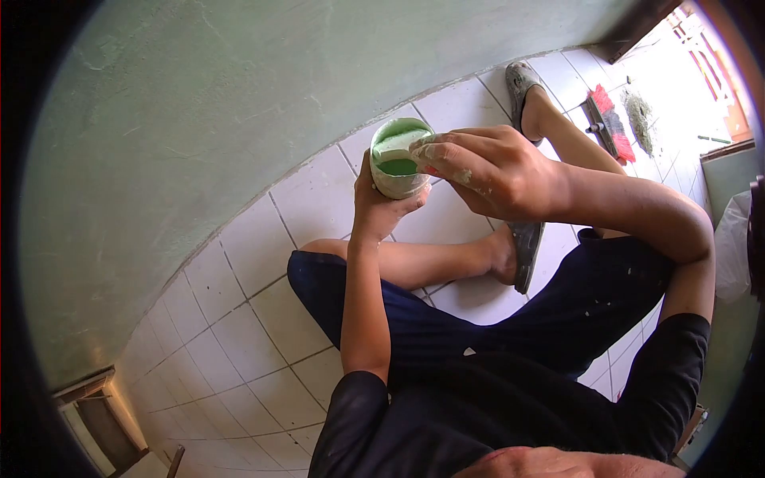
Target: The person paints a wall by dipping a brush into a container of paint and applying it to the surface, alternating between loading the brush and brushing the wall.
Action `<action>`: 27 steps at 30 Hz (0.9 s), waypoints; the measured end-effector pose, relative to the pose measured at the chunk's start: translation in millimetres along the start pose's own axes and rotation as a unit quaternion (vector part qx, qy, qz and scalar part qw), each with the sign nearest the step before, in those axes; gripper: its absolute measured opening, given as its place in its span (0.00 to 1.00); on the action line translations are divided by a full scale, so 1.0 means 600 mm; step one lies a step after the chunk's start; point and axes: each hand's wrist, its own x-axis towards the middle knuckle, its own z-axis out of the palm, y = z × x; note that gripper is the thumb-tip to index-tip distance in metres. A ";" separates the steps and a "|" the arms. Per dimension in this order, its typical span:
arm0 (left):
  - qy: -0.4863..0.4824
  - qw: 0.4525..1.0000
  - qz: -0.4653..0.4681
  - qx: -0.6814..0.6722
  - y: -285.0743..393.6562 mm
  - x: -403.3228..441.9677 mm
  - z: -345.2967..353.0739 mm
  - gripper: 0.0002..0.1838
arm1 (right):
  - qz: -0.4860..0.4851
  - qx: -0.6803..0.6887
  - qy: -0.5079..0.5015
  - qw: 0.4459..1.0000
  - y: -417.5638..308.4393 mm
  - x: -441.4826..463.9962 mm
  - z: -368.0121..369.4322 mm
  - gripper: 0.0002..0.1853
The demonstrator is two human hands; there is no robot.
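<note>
My left hand (378, 209) is wrapped round the lower part of a whitish tub (401, 188), held up near the wall. Green paint-like material shows inside it and coats its inner wall. Fingers pinched at the tub's rim, my right hand (496, 171) grips a pale, flat piece (397, 143) that lies across the opening. A small red spot shows by the fingertips; the piece's exact kind is unclear. Pale smears mark the right fingers.
A pale green wall (183, 119) rises on the left above white floor tiles (311, 199). My bent legs and grey clogs (523, 88) lie beyond the tub. Farther off are a red-bristled broom head (612, 123) and a debris pile (638, 119). A plastic bag (731, 247) hangs at right.
</note>
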 end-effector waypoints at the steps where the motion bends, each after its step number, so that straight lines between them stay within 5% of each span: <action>1: 0.005 1.000 -0.001 0.005 0.003 -0.001 0.002 0.41 | -0.017 -0.012 0.002 1.000 0.002 -0.001 0.003 0.17; 27: 0.000 1.000 -0.001 -0.020 -0.001 -0.007 0.001 0.42 | -0.052 -0.037 0.002 0.998 0.007 -0.010 0.012 0.23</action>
